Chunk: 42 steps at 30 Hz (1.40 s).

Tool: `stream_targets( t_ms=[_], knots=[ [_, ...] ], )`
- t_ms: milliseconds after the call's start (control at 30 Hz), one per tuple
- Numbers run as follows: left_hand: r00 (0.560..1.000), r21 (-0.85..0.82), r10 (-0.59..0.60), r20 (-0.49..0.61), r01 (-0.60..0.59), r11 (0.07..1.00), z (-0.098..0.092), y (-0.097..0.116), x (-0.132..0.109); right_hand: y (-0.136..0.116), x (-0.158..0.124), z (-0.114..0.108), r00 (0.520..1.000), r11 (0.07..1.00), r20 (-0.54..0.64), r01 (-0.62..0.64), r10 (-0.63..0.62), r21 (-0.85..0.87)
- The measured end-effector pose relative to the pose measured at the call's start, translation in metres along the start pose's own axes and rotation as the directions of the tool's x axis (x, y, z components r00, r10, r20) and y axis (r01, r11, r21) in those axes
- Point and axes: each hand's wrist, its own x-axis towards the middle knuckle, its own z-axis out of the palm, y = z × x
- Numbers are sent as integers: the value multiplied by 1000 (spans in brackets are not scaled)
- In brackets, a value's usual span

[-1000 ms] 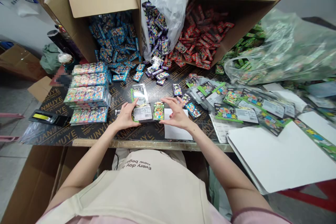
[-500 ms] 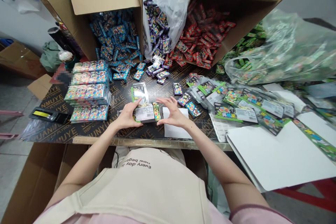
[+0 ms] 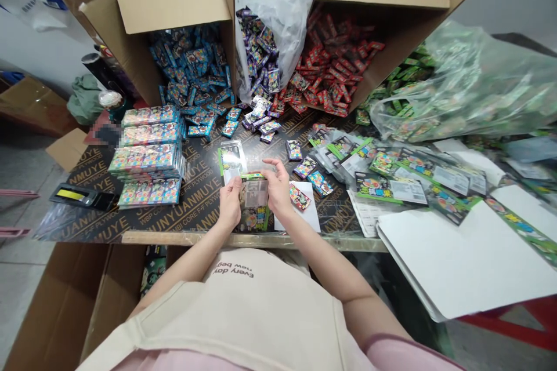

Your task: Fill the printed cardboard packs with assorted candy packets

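Note:
Both my hands hold one clear plastic packet with a green printed card (image 3: 255,204) upright above the table's near edge. My left hand (image 3: 230,204) grips its left side, and my right hand (image 3: 277,188) pinches its top right corner. Just behind it lies another clear packet with a green card (image 3: 231,157) flat on the dark table (image 3: 198,188). A small red sachet (image 3: 299,197) rests on a white card (image 3: 310,215) right of my right hand.
A stack of filled colourful packs (image 3: 148,153) stands at left. Tipped boxes spill blue sachets (image 3: 194,66) and red sachets (image 3: 337,66); a bag holds purple ones (image 3: 261,46). Green packets (image 3: 391,171), white boards (image 3: 456,255) and a large bag (image 3: 470,87) fill the right. An open carton (image 3: 65,301) sits below.
My hands closed on the packet lying flat with its sachets, then lifted it upright toward me. A red sachet now lies on the white card.

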Motion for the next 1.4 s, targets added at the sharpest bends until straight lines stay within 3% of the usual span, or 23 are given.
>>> stream_targets(
  t_ms=[133,267,333,400,467,633,733,833,933,1067,1133,1200,1300,1400],
  knots=[
    [960,-270,-280,30,277,922,0,11,12,2,-4,-6,998,993,35,-55,52,109],
    [883,-229,-443,157,469,853,-6,24,30,0,-3,-12,990,983,94,-120,107,141],
    [903,-154,-384,192,414,897,-9,30,37,-2,-2,-15,985,978,112,-148,132,147],
    [962,-50,-213,171,225,973,-11,34,40,-2,-2,-18,985,971,106,-157,139,183],
    [987,80,-31,159,19,997,-12,37,38,-1,-2,-22,984,961,101,-167,149,219],
    [953,318,235,190,-286,904,-14,39,26,3,0,-31,970,957,158,-215,186,196],
    [962,312,188,196,-243,918,-15,40,29,6,1,-34,968,954,172,-217,183,207],
    [987,194,-40,157,9,981,-16,41,40,9,0,-33,969,950,167,-217,182,223],
    [964,97,-221,149,208,973,-16,43,50,9,-3,-31,967,950,179,-219,181,224],
    [940,56,-298,163,293,955,-15,48,51,4,0,-27,962,952,153,-252,227,175],
    [945,70,-282,169,274,959,-15,50,48,2,2,-27,981,979,96,-177,168,100],
    [960,119,-221,174,202,972,-16,53,44,1,4,-30,998,1000,61,-1,1,-10],
    [967,275,-67,245,-3,962,-20,56,41,1,1,-37,967,959,117,242,-225,-150],
    [948,427,23,317,-164,889,-24,60,41,1,-5,-44,934,920,187,340,-306,-193]
  ],
)
